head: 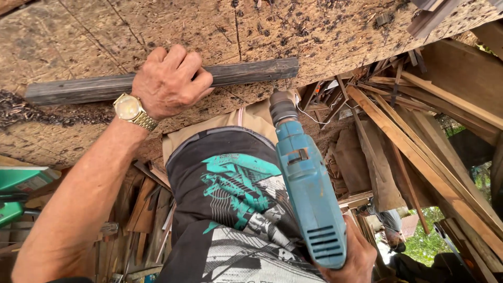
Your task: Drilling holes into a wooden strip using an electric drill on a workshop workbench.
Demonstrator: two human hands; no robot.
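While the left hand (168, 81) clamps the dark wooden strip (157, 81) flat on the chipboard surface (78, 36), the right hand (352, 257), closed round the blue drill (306, 181), should keep its bit square at the strip's right end.

Left hand (168, 81): fingers (181, 57) wrapped over a dark weathered wooden strip (251, 72), pressing it flat on the chipboard desk (78, 36); gold wristwatch (128, 108) on the wrist.
Right hand (352, 259): gripping the rear of a blue electric drill (309, 194).
Drill chuck (282, 107): just beside the strip's near edge.
Surroundings: loose timber battens (419, 141) stacked at right.
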